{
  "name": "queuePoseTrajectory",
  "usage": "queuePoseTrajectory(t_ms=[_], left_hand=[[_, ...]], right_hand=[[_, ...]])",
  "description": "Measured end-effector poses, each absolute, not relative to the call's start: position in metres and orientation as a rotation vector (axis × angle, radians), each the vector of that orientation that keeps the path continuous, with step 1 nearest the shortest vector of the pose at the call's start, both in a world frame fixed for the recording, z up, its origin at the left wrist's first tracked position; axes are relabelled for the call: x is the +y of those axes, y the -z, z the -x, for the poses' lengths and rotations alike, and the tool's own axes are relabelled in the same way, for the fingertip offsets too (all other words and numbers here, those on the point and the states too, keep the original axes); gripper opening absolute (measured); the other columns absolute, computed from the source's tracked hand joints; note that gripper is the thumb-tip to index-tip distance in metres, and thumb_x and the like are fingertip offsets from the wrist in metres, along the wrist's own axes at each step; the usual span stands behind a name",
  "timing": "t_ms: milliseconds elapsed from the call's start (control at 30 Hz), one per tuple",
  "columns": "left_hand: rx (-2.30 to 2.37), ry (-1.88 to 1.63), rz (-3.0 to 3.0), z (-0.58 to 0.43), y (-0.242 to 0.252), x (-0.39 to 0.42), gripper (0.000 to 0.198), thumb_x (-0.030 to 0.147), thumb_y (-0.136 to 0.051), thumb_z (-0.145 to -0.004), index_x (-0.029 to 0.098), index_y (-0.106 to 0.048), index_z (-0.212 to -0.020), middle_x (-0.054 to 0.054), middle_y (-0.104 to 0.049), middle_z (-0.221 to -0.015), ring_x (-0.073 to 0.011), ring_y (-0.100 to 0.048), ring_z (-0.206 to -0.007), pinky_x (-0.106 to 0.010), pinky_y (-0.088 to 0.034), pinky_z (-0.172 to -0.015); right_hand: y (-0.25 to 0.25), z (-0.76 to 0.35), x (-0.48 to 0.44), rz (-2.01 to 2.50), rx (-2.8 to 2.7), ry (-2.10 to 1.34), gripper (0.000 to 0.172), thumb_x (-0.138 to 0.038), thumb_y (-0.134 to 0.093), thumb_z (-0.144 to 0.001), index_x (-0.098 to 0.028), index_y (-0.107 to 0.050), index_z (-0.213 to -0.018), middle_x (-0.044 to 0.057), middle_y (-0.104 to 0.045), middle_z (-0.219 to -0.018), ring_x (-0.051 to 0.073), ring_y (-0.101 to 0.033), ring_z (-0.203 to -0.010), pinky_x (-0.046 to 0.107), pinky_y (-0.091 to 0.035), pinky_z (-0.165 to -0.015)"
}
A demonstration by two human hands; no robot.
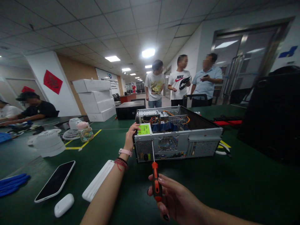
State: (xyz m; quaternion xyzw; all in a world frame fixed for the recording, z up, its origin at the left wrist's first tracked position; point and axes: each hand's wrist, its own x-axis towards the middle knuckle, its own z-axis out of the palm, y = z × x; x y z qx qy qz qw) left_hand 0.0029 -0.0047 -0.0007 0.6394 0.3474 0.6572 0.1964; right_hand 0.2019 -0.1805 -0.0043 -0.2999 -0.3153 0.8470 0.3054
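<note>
An opened desktop computer case [182,137] lies on its side with its rear panel facing me. Inside, the power supply [144,129] with a bright green label sits at the near left corner. Against that corner rests my left hand [131,133], fingers stretched over the edge of the case and supply. My right hand [172,195] grips the orange and black handle of a screwdriver [156,181]. The shaft points away from me, and its tip meets the rear panel near the top of the power supply grille. Whether the tip sits in a screw is too small to tell.
On the green table [199,187] left of me lie a phone [56,181], a white earbud case [64,205], a white power bank [98,181] and blue gloves [14,184]. Farther off are a jar [84,132], white boxes [96,100] and a black bag [272,115]. Several people stand or sit beyond.
</note>
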Motion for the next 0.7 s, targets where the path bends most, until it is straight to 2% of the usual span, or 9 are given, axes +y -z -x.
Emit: queuePoseTrajectory(t_ms=[133, 233, 433, 700], left_hand=[[0.97, -1.846, -1.792, -0.0034, 0.0006, -0.0049, 0.027, 0.025, -0.035, -0.078, 0.017, -0.06, -0.073, -0.008, -0.064, -0.11, -0.0259, -0.042, -0.127, -0.042, -0.028, -0.109], [0.959, -1.855, -1.779, -0.0038, 0.0006, -0.0047, 0.026, 0.025, -0.035, -0.077, 0.017, -0.06, -0.073, -0.008, -0.064, -0.109, -0.0268, -0.042, -0.127, -0.042, -0.027, -0.108], [0.954, -1.857, -1.802, -0.0022, 0.0033, -0.001, 0.026, 0.026, -0.035, -0.078, 0.016, -0.059, -0.074, -0.008, -0.064, -0.109, -0.0256, -0.043, -0.126, -0.041, -0.028, -0.109], [0.96, -1.857, -1.804, -0.0013, 0.0043, 0.0004, 0.027, 0.025, -0.035, -0.078, 0.016, -0.06, -0.074, -0.008, -0.064, -0.11, -0.0257, -0.043, -0.126, -0.041, -0.028, -0.108]], right_hand=[[-0.0025, -0.2045, -0.1815, 0.776, -0.742, -2.273, 0.03, -0.04, -0.053, -0.081, -0.019, -0.052, -0.103, -0.002, -0.061, -0.071, 0.003, -0.04, -0.04, 0.019, -0.027, -0.045], [-0.0043, -0.2051, -0.183, 0.812, -0.714, -2.251, 0.036, -0.048, -0.053, -0.08, -0.019, -0.05, -0.102, -0.002, -0.059, -0.069, 0.002, -0.036, -0.039, 0.018, -0.021, -0.044], [0.0004, -0.2017, -0.1845, 0.932, -0.751, -2.174, 0.045, -0.051, -0.067, -0.067, -0.02, -0.046, -0.091, -0.004, -0.058, -0.074, 0.0, -0.033, -0.038, 0.018, -0.019, -0.044], [0.0046, -0.1995, -0.1828, 0.984, -0.782, -2.122, 0.056, -0.053, -0.076, -0.053, -0.021, -0.042, -0.082, -0.009, -0.048, -0.059, 0.0, -0.032, -0.037, 0.017, -0.018, -0.043]])
